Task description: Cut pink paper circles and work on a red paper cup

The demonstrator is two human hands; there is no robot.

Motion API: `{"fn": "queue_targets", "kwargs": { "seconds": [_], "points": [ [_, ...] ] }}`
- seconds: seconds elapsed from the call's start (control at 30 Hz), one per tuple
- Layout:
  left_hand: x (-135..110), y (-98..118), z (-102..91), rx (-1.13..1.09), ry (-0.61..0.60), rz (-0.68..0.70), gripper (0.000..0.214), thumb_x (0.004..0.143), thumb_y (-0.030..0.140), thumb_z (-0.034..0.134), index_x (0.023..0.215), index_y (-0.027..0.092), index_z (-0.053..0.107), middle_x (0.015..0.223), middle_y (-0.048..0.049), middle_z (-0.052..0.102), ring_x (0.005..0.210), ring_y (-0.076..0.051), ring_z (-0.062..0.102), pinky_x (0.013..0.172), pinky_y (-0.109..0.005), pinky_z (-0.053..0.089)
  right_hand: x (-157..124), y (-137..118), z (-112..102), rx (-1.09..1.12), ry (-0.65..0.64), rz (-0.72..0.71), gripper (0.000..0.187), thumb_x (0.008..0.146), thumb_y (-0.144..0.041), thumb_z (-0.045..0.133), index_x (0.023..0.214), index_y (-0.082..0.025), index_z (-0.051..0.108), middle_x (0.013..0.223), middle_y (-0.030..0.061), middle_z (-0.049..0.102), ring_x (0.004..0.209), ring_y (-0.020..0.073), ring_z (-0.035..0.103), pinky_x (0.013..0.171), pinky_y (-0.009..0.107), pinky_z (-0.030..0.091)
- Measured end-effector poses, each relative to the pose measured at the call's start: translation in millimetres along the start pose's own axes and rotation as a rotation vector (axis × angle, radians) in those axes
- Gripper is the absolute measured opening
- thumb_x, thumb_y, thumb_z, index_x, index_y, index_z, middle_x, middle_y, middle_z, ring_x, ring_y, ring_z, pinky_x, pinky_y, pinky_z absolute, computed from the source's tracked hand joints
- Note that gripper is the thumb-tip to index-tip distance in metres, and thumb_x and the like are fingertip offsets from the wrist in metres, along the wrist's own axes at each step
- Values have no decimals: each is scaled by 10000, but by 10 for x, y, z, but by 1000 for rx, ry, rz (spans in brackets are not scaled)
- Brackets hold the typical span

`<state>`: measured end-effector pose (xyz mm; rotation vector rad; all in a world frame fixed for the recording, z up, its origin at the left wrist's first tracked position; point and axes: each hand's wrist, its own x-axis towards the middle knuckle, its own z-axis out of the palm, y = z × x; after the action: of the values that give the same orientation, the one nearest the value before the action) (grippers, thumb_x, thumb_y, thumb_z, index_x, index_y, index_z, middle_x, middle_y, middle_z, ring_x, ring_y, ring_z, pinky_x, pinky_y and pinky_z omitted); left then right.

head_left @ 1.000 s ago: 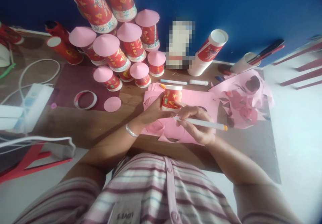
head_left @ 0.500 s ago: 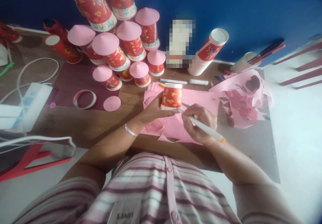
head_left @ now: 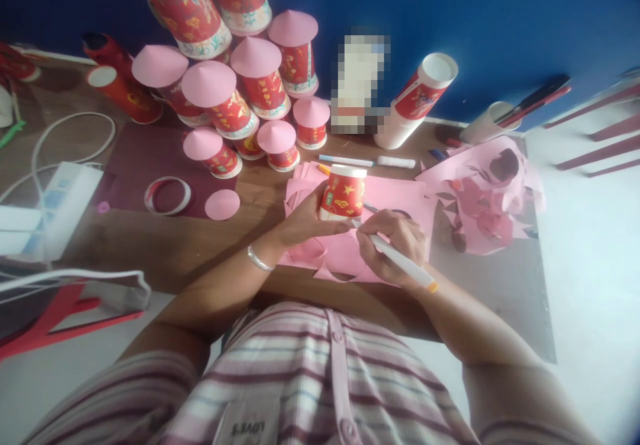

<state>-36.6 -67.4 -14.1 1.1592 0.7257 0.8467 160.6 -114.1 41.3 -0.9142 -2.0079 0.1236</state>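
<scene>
My left hand (head_left: 311,220) is closed around a small red paper cup (head_left: 344,193) with gold star and cloud prints and white bands at both ends. Between the fingers of my right hand (head_left: 395,245) is a white marker pen (head_left: 407,264) with an orange end. Its tip meets or nearly meets the cup's lower white band; I cannot tell which. Under both hands lie pink paper sheets (head_left: 400,195), some with round cuts. A blue-and-white marker (head_left: 347,160) and a white capped marker (head_left: 396,162) rest just beyond the cup.
Several red paper cups with pink cone tops (head_left: 256,58) stand at the back left. A red-and-white tube of cups (head_left: 417,102) leans at the back. Pink scraps (head_left: 493,198) pile up on the right. A tape ring (head_left: 168,196), pink disc (head_left: 223,204) and white power strip (head_left: 65,208) lie left.
The cup has shifted slightly right and turned a little in my left hand. My right hand and the marker have moved slightly left.
</scene>
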Motion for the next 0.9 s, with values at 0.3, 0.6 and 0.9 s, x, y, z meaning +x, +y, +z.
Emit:
{"fn": "queue_targets", "kwargs": {
  "seconds": [0.3, 0.6, 0.9],
  "points": [
    [6, -51, -24, 3, -14, 11, 765, 712, 414, 957, 1350, 217, 584, 1273, -118, 753, 1153, -297, 739, 951, -420, 609, -1, -6, -5, -22, -10, -3, 144, 957, -129, 624, 955, -244, 537, 734, -25, 696, 586, 116, 671, 546, 237, 522],
    [10, -54, -29, -38, -36, 22, 782, 697, 421, 968, 1340, 207, 577, 1227, -120, 775, 1110, -285, 756, 918, -401, 610, -37, 15, 24, -33, -2, 13, 129, 963, -155, 644, 971, -238, 545, 751, -24, 708, 599, 116, 680, 563, 237, 526],
    [-7, 14, 10, -37, -23, 2, 709, 718, 403, 956, 1308, 211, 613, 1206, -105, 777, 1097, -270, 754, 918, -395, 609, -64, 42, 37, -60, 23, 16, 97, 979, -188, 635, 985, -238, 552, 760, -20, 710, 580, 117, 656, 514, 249, 484]
  ]
}}
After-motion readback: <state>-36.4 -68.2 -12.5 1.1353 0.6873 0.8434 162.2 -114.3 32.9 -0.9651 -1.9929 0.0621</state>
